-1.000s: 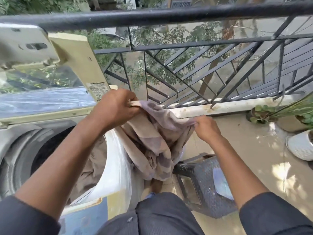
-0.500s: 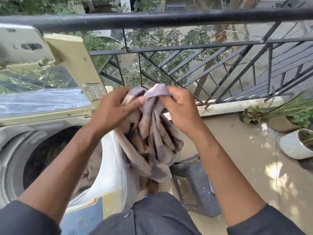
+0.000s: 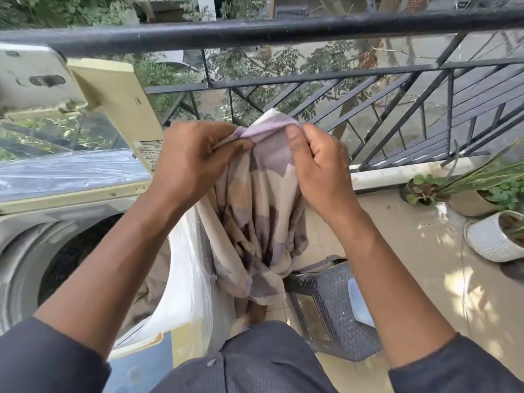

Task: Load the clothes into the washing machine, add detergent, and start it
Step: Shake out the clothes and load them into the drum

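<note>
A beige and mauve patterned cloth hangs in front of me, bunched at its top edge. My left hand and my right hand both pinch that top edge, close together, just right of the washing machine. The top-loading washing machine stands at the left with its lid raised. A brownish garment lies in its dark drum. No detergent is in view.
A black metal railing runs across ahead. A grey woven stool stands on the tiled floor below my right arm. Potted plants sit at the right by the railing's base.
My right hand moved left along the cloth's top edge until it met my left hand. The spread cloth is now gathered, and both hands have lifted it slightly.
</note>
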